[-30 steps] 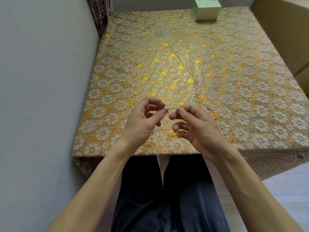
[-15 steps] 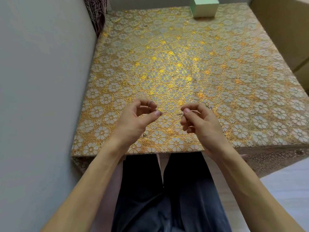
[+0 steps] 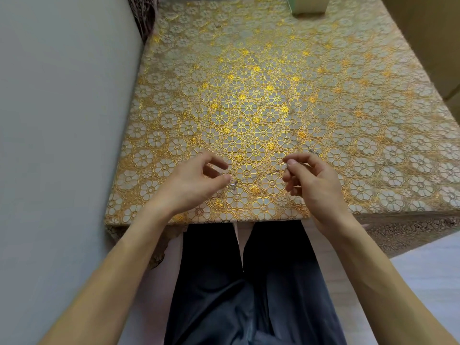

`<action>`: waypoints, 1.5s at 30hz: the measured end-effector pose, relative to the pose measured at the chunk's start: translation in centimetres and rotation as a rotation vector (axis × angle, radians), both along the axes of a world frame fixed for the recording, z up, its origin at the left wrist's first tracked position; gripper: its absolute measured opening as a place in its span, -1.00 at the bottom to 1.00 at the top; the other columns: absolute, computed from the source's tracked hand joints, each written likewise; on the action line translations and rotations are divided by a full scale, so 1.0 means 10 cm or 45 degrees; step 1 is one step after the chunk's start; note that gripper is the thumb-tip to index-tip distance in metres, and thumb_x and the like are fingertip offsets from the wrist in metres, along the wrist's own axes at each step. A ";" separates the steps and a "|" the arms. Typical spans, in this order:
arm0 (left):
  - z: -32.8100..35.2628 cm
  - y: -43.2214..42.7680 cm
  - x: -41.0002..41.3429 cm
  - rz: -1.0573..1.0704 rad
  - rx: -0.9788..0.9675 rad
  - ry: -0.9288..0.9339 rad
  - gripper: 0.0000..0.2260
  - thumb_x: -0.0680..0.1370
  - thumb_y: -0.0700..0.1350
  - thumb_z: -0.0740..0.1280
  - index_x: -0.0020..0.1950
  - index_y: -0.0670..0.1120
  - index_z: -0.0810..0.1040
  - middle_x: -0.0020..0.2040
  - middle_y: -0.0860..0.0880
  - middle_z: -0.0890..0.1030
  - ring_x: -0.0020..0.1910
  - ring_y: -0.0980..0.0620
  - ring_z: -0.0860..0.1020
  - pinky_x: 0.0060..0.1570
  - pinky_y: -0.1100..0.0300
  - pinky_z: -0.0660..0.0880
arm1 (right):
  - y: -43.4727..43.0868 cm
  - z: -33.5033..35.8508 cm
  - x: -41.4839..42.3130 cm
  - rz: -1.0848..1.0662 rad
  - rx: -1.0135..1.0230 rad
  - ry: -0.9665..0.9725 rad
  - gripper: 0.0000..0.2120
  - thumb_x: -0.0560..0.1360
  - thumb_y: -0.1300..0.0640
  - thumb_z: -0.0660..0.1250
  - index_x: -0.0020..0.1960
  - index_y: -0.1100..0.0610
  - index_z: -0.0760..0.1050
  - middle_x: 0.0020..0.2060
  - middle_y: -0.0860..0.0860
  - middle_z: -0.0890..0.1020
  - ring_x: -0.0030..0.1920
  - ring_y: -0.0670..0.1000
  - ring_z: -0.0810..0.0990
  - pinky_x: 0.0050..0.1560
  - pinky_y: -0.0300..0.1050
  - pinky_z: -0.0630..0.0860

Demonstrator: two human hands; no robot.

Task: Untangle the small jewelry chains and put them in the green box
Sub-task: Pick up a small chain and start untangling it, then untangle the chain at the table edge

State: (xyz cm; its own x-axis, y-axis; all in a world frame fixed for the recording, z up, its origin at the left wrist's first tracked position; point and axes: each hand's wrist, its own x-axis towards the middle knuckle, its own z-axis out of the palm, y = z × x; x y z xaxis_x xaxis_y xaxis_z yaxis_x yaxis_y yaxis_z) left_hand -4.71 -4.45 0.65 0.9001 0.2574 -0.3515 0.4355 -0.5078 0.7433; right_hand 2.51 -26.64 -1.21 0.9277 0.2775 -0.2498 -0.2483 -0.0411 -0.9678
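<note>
A thin silver chain [image 3: 258,176] stretches low over the gold flowered tablecloth between my two hands. My left hand [image 3: 196,183] has its fingers curled, and the chain's end with a small clasp sits at the thumb tip. My right hand [image 3: 313,180] pinches the other end between thumb and forefinger. A second fine chain [image 3: 311,149] lies on the cloth just beyond my right hand and trails away toward the table's middle. The green box [image 3: 308,7] stands at the far edge, partly cut off by the top of the frame.
The table [image 3: 249,70] is covered in a gold floral cloth. Its near edge runs just behind my wrists. A grey wall [image 3: 62,120] borders the left side, and a brown panel [image 3: 435,33] stands on the right. My lap is below the table edge.
My hands have moved apart, drawing the chain out between them. The view has tilted down, so the green box now sits at the top edge.
</note>
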 end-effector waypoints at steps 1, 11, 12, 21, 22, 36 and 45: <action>0.03 0.01 0.01 -0.042 0.049 0.036 -0.81 0.54 0.10 0.43 0.13 0.15 0.59 -0.06 0.14 0.67 -0.06 0.17 0.64 -0.13 0.22 0.51 | 0.00 0.00 0.01 -0.012 0.006 0.000 -0.90 0.64 0.23 0.26 0.02 0.11 0.54 -0.37 -0.08 0.59 -0.40 -0.10 0.48 -0.36 -0.25 0.39; 0.30 0.23 0.36 -0.168 -0.065 -0.055 -0.83 0.60 0.04 0.37 -0.03 -0.03 0.69 -0.24 0.05 0.62 -0.34 0.20 0.54 -0.20 0.29 0.52 | 0.17 0.17 0.38 -0.074 0.073 0.017 -0.89 0.64 0.21 0.26 0.12 0.15 0.54 -0.26 -0.05 0.65 -0.38 -0.11 0.51 -0.35 -0.26 0.42; 0.34 0.27 0.44 -0.152 -0.064 -0.087 -0.83 0.60 0.02 0.38 -0.01 -0.05 0.68 -0.22 0.04 0.62 -0.34 0.20 0.54 -0.21 0.29 0.53 | 0.19 0.22 0.46 -0.093 0.081 0.011 -0.88 0.64 0.20 0.26 0.13 0.15 0.54 -0.25 -0.05 0.65 -0.38 -0.12 0.52 -0.34 -0.26 0.43; 0.28 0.25 0.43 -0.069 0.119 -0.204 -0.91 0.61 0.03 0.37 -0.02 0.07 0.65 -0.19 0.10 0.68 -0.22 0.25 0.60 -0.25 0.36 0.47 | 0.11 0.20 0.35 -0.091 -0.156 -0.144 -0.90 0.63 0.19 0.28 0.07 0.12 0.57 -0.22 -0.01 0.71 -0.33 -0.12 0.57 -0.35 -0.27 0.46; 0.18 0.20 0.36 -0.079 0.188 -0.145 -0.90 0.61 0.04 0.36 -0.03 0.08 0.64 -0.19 0.12 0.67 -0.19 0.22 0.61 -0.20 0.31 0.50 | 0.09 0.10 0.26 -0.048 -0.242 -0.149 -0.91 0.62 0.19 0.30 0.04 0.09 0.59 -0.24 -0.03 0.71 -0.33 -0.15 0.58 -0.32 -0.25 0.48; -0.21 -0.48 -0.46 0.218 0.206 0.076 -0.93 0.59 0.05 0.32 0.05 0.15 0.49 -0.20 0.19 0.62 -0.12 0.17 0.59 0.01 0.05 0.54 | -0.09 -0.23 -0.55 0.181 -0.809 -0.213 -0.97 0.52 0.00 0.39 -0.09 -0.10 0.55 -0.26 -0.28 0.67 -0.21 -0.26 0.61 -0.11 -0.21 0.49; -0.29 -0.67 -0.71 0.496 -0.113 0.014 -0.91 0.60 0.01 0.34 -0.03 0.14 0.44 -0.15 0.20 0.70 -0.23 0.06 0.66 0.00 -0.06 0.59 | -0.15 -0.29 -0.85 0.282 -0.531 0.095 -0.93 0.58 0.13 0.35 -0.06 -0.01 0.55 -0.24 -0.12 0.72 -0.38 -0.17 0.58 -0.39 -0.31 0.46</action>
